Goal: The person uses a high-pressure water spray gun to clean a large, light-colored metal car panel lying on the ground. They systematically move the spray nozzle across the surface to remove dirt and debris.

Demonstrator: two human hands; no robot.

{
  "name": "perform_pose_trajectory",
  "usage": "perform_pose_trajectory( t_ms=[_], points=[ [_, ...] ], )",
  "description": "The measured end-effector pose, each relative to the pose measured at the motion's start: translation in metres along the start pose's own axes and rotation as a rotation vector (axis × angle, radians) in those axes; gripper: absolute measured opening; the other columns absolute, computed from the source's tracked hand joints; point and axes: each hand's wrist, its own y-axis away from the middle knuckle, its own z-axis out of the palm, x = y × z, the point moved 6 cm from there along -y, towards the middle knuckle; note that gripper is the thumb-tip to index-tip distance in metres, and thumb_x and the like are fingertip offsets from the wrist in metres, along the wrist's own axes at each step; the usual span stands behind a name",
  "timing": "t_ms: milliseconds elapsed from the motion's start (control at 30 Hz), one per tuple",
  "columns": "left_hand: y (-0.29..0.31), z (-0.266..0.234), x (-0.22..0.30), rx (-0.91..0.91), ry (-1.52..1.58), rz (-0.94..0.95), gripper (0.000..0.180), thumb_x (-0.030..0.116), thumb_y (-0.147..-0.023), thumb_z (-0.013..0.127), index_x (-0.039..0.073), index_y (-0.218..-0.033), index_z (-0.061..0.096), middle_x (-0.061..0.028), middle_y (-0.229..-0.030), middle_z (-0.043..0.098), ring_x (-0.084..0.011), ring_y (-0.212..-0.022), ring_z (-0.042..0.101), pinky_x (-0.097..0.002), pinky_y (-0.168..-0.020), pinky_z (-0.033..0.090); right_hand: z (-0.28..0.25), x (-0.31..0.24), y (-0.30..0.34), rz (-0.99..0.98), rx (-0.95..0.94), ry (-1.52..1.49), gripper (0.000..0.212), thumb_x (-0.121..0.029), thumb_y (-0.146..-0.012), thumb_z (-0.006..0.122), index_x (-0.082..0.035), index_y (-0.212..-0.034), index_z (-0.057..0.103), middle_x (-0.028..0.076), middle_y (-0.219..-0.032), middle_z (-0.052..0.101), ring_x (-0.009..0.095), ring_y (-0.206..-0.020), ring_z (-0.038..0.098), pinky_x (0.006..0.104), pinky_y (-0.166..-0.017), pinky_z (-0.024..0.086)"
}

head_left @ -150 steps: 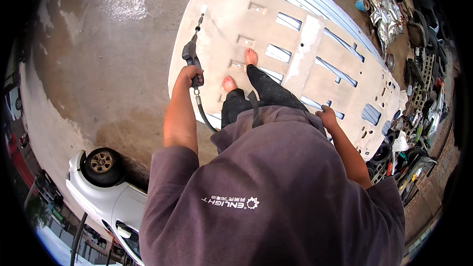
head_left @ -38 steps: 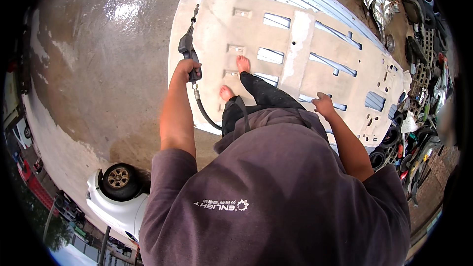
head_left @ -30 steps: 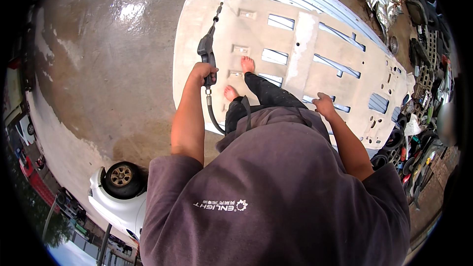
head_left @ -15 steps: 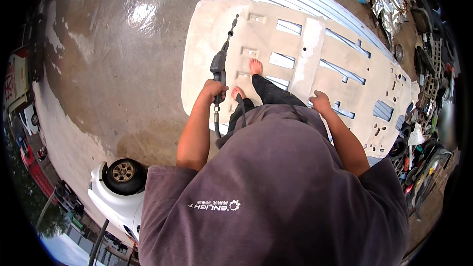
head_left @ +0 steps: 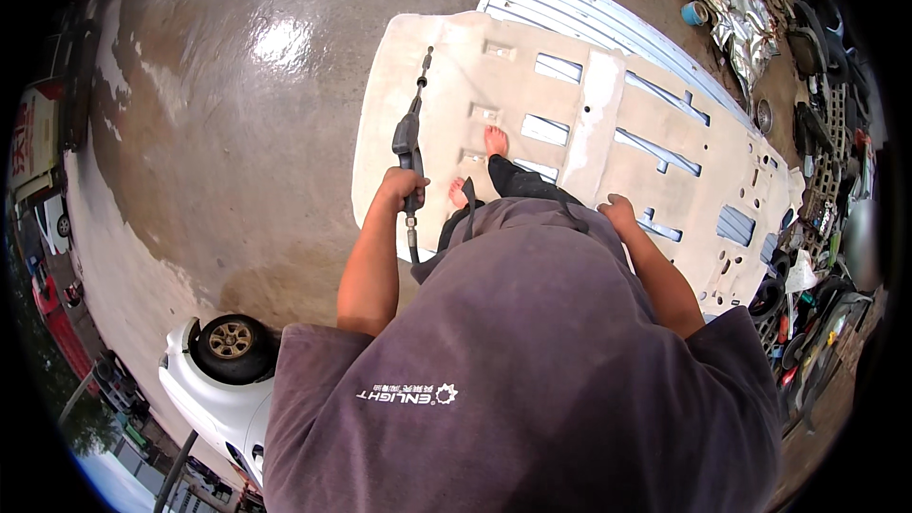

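My left hand is wrapped around the grip of a black pressure washer gun. The gun's short lance points away from me, its nozzle over the far left part of a beige moulded panel, and a hose runs from the grip back toward my body. Slots and square openings pierce the panel, which looks like a car floor liner. My bare feet stand on it. At my right side, my right hand hangs with curled fingers near my shirt hem; whatever it may hold is hidden.
A white ribbed sheet lies under the panel's far side. Wet concrete floor spreads to the left. A white car body with a wheel stands lower left. Scrap parts and a blue bucket lie on the right.
The gun and my left hand have shifted left and slightly nearer, the nozzle moving nearer too. My right hand sits a little closer to my body. The view has shifted slightly.
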Motion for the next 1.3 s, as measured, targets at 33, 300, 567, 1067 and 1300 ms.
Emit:
perform_pose_trajectory(
  t_ms=[33,300,567,1067,1300],
  points=[
    [0.005,0.005,-0.001,-0.005,-0.011,0.004,0.013,0.0,-0.077,0.072,-0.003,-0.07,0.061,-0.0116,-0.064,0.06,-0.0229,-0.052,0.06,-0.0375,-0.05,0.05,0.001,0.0,0.001,0.003,0.013,-0.016,0.042,-0.027,-0.071,0.063,0.007,-0.094,0.065,0.032,-0.098,0.063,0.044,-0.096,0.061,0.0455,-0.085,0.048],
    [0.041,0.028,-0.031,-0.161,0.001,0.043,0.013,-0.001,-0.077,0.071,-0.005,-0.072,0.059,-0.0117,-0.063,0.058,-0.0242,-0.051,0.061,-0.0368,-0.047,0.05,0.021,-0.074,-0.009,-0.222,0.095,0.024,0.039,-0.025,-0.075,0.067,0.008,-0.096,0.063,0.031,-0.096,0.064,0.043,-0.091,0.064,0.0445,-0.08,0.051],
    [0.061,-0.008,-0.065,-0.067,0.032,0.066,0.003,-0.004,-0.07,0.06,-0.007,-0.07,0.059,-0.0148,-0.061,0.058,-0.0257,-0.05,0.06,-0.037,-0.046,0.049,0.06,-0.253,0.004,-0.486,-0.096,0.079,0.046,-0.026,-0.077,0.067,0.002,-0.113,0.063,0.027,-0.096,0.066,0.039,-0.093,0.064,0.0429,-0.082,0.051],
    [0.085,-0.022,-0.041,0.01,0.1,0.005,0.012,-0.001,-0.066,0.069,-0.005,-0.075,0.063,-0.0117,-0.065,0.063,-0.0203,-0.054,0.061,-0.0344,-0.054,0.051,0.1,-0.432,-0.038,-0.95,-0.359,0.369,0.065,-0.009,-0.073,0.065,0.001,-0.134,0.044,0.023,-0.131,0.05,0.039,-0.128,0.043,0.0432,-0.106,0.038],
    [0.078,0.024,0.043,-0.073,0.188,-0.032,0.013,-0.004,-0.064,0.069,-0.005,-0.076,0.064,-0.0114,-0.067,0.064,-0.0202,-0.056,0.061,-0.0331,-0.056,0.051,0.094,-0.465,-0.128,-1.283,-0.219,0.371,0.06,-0.004,-0.066,0.071,-0.004,-0.124,0.052,0.016,-0.108,0.056,0.035,-0.112,0.051,0.0435,-0.099,0.039]
  ],
)
